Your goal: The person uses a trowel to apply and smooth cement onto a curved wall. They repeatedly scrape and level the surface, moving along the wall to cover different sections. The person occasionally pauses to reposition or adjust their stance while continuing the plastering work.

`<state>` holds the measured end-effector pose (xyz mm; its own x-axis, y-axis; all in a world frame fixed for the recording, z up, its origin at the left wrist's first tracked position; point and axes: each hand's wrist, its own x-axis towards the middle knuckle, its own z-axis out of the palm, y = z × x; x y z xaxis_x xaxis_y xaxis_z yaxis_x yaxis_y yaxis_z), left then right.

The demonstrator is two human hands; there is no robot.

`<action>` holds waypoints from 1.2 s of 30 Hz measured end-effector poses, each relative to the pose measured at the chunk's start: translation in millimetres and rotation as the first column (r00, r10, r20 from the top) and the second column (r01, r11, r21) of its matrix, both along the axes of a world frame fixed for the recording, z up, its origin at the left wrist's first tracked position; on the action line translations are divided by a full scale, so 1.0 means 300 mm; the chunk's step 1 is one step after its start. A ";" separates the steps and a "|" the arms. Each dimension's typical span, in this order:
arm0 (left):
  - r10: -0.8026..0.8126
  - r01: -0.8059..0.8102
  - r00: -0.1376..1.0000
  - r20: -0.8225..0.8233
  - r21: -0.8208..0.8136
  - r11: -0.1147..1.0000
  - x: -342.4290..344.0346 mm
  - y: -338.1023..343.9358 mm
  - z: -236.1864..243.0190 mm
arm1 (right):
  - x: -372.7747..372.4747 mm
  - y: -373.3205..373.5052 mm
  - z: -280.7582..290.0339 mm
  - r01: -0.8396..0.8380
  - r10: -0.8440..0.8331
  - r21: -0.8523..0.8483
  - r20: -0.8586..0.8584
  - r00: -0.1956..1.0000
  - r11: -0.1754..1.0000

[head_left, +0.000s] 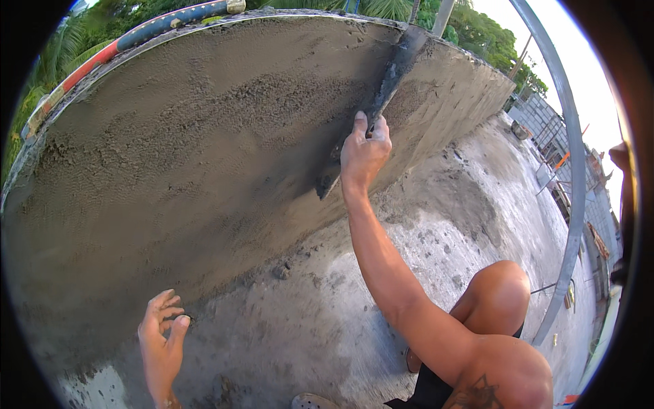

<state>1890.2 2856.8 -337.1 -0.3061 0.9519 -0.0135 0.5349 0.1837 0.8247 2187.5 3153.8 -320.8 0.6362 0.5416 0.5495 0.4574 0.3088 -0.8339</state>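
Observation:
A long, narrow straightedge (392,82), smeared with wet mortar, lies slantwise against the plastered wall (170,136). Its upper end reaches the wall's top edge, close to the corner. My right hand (366,153) grips it around the lower middle, thumb and fingers closed on its edge. The wall's grey coat is rough and grainy in the upper left and smoother toward the right. Low on the left, my left hand (162,341) is held apart from the wall's foot, fingers loosely curled and spread from the thumb, with nothing visible in it.
Mortar crumbs (281,271) lie along the wall's foot on the concrete floor (306,327). A curved-looking metal pole (575,157) rises on the right. A blue and red tube (157,31) runs along the wall's top. Behind the pole are block walls (538,119). My bent knee is close on the right.

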 end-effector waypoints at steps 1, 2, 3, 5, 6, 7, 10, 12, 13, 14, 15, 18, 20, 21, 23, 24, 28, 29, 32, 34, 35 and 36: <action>0.003 -0.003 1.000 0.002 0.004 1.000 -0.001 -0.003 0.000 | -0.034 -0.033 -0.002 -0.063 0.061 -0.029 -0.049 0.997 0.998; 0.007 -0.007 1.000 -0.008 0.010 1.000 -0.002 -0.007 0.000 | -0.070 -0.067 -0.005 -0.116 0.114 -0.020 -0.074 0.991 0.993; 0.004 -0.004 1.000 0.002 0.013 1.000 -0.003 -0.011 0.001 | -0.113 -0.099 -0.008 -0.168 0.166 -0.015 -0.096 0.981 0.986; 0.009 -0.009 1.000 -0.008 0.014 1.000 -0.006 -0.022 0.002 | -0.217 -0.165 -0.022 -0.241 0.242 0.024 -0.127 0.962 0.970; 0.005 -0.005 1.000 -0.001 0.025 1.000 -0.008 -0.028 0.002 | -0.273 -0.203 -0.033 -0.276 0.281 0.063 -0.092 0.955 0.959; 0.009 -0.009 1.000 -0.003 0.025 1.000 -0.012 -0.034 0.002 | -0.333 -0.245 -0.047 -0.308 0.315 0.093 -0.063 0.947 0.947; 0.031 -0.031 1.000 0.005 0.041 0.999 -0.024 -0.055 -0.002 | -0.513 -0.339 -0.084 -0.392 0.402 0.194 -0.011 0.916 0.899; 0.039 -0.040 0.999 0.019 0.062 0.997 -0.034 -0.071 -0.008 | -0.599 -0.400 -0.108 -0.423 0.429 0.143 -0.011 0.903 0.895; 0.036 -0.039 0.999 0.031 0.075 0.996 -0.039 -0.078 -0.013 | -0.636 -0.427 -0.119 -0.445 0.450 0.129 -0.011 0.893 0.886; 0.027 -0.031 0.999 0.038 0.094 0.995 -0.044 -0.085 -0.020 | -0.663 -0.455 -0.132 -0.461 0.465 0.113 -0.010 0.885 0.880; 0.047 -0.051 0.998 0.052 0.076 0.996 -0.048 -0.091 -0.028 | -0.684 -0.495 -0.152 -0.519 0.520 0.107 0.028 0.854 0.848; 0.071 -0.075 0.996 0.062 0.061 0.995 -0.061 -0.100 -0.051 | -0.648 -0.533 -0.208 -0.610 0.609 0.076 0.042 0.792 0.788; 0.101 -0.103 0.994 0.052 0.055 0.993 -0.069 -0.104 -0.066 | -0.489 -0.491 -0.262 -0.626 0.624 0.016 -0.106 0.774 0.779; 0.098 -0.100 0.994 0.036 0.041 0.994 -0.073 -0.105 -0.073 | -0.354 -0.432 -0.288 -0.634 0.605 -0.027 -0.267 0.750 0.773; 0.106 -0.106 0.994 0.000 0.018 0.994 -0.080 -0.101 -0.086 | -0.035 -0.256 -0.312 -0.513 0.524 0.104 -0.185 0.831 0.852; 0.076 -0.076 0.997 0.004 0.025 0.997 -0.079 -0.096 -0.093 | 0.133 -0.133 -0.304 -0.325 0.315 -0.072 -0.117 0.942 0.943; 0.059 -0.059 0.998 -0.001 -0.046 0.997 -0.058 -0.053 -0.114 | 0.674 0.319 -0.328 0.056 -0.049 0.006 -0.380 0.923 0.998; 0.050 -0.050 0.999 -0.005 -0.053 0.997 -0.047 -0.036 -0.120 | 0.773 0.395 -0.361 0.086 -0.095 -0.039 -0.449 0.888 0.996; 0.027 -0.029 0.999 -0.024 -0.077 0.997 -0.010 0.012 -0.130 | 0.953 0.541 -0.472 -0.033 -0.052 -0.092 -0.787 0.614 0.995; 0.011 -0.017 0.999 -0.039 -0.133 0.991 0.013 0.040 -0.135 | 0.985 0.575 -0.549 -0.115 0.018 -0.056 -0.828 0.560 0.992; 0.003 -0.011 0.999 -0.048 -0.153 0.988 0.023 0.050 -0.137 | 0.964 0.581 -0.584 -0.127 0.010 -0.071 -0.838 0.545 0.989; -0.005 -0.002 0.999 -0.042 -0.156 0.988 0.030 0.057 -0.139 | 0.929 0.586 -0.606 -0.127 -0.019 -0.100 -0.852 0.523 0.987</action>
